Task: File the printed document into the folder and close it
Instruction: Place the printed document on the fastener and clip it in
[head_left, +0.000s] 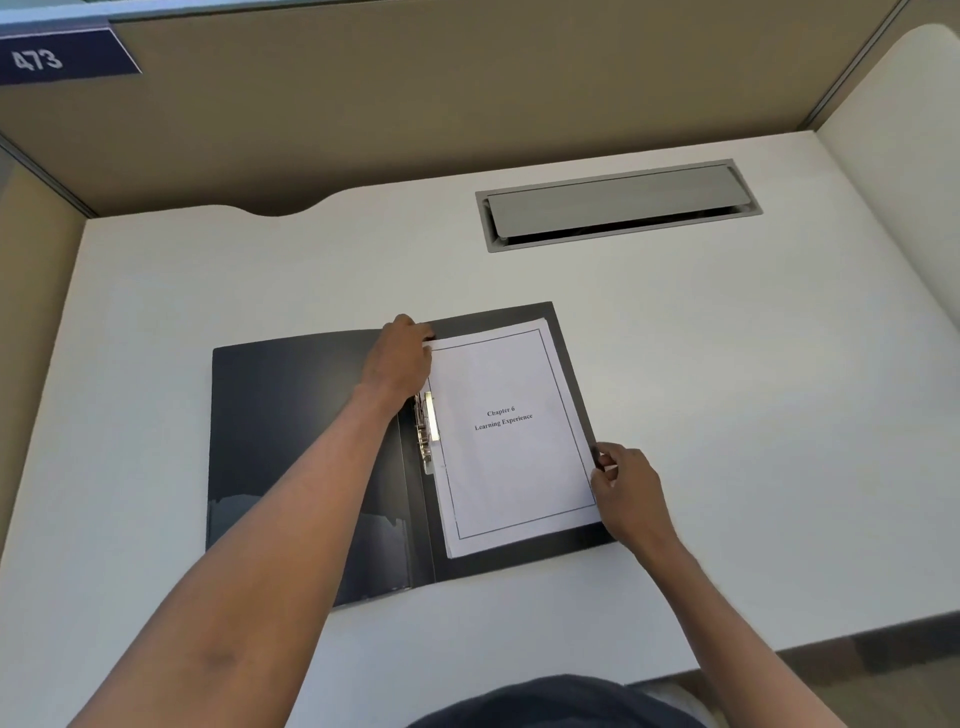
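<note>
A black folder (291, 431) lies open on the white desk. The printed document (511, 467), a white stack titled "Chapter 6 Learning Experience", rests on the folder's right half beside the metal clip (427, 431) at the spine. My left hand (400, 358) pinches the document's top left corner. At the right edge of the stack, low down, my right hand (623, 483) grips the document with fingers and thumb. The clip's bar lies along the document's left margin; whether it presses on the paper I cannot tell.
A grey cable flap (618, 205) is set into the white desk (753, 389) behind the folder. Beige partition walls (415, 104) enclose the desk at the back and sides, with a "473" label (57, 57) top left.
</note>
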